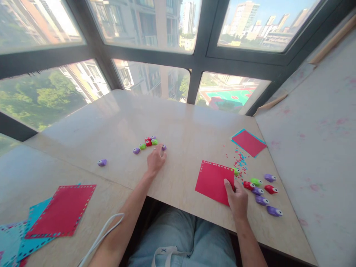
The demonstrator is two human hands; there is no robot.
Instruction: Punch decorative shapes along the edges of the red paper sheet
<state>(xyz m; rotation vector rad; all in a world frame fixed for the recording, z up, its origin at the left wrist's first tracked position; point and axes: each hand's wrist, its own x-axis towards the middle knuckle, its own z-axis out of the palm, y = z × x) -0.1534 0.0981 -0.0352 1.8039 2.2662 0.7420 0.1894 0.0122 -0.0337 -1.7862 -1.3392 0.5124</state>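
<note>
My right hand [239, 198] grips the right edge of a red paper sheet [213, 181], thumb on top and the other fingers partly hidden. Small holes run along the sheet's top edge and partway down its left edge. A green paper punch [236, 171] sits at its top right corner. Farther left, my left hand [156, 160] reaches over the table with its fingers closed around a small purple paper punch [164, 147]. Just beyond that hand lies a cluster of red, green and purple punches [148, 142].
Red and blue confetti [240, 161] lies near a red and blue paper stack [249, 143]. Several punches [261, 200] stand at the right, beside the wall [314, 159]. One purple punch [102, 162] lies alone at left. Hole-edged sheets [62, 209] overlap at lower left.
</note>
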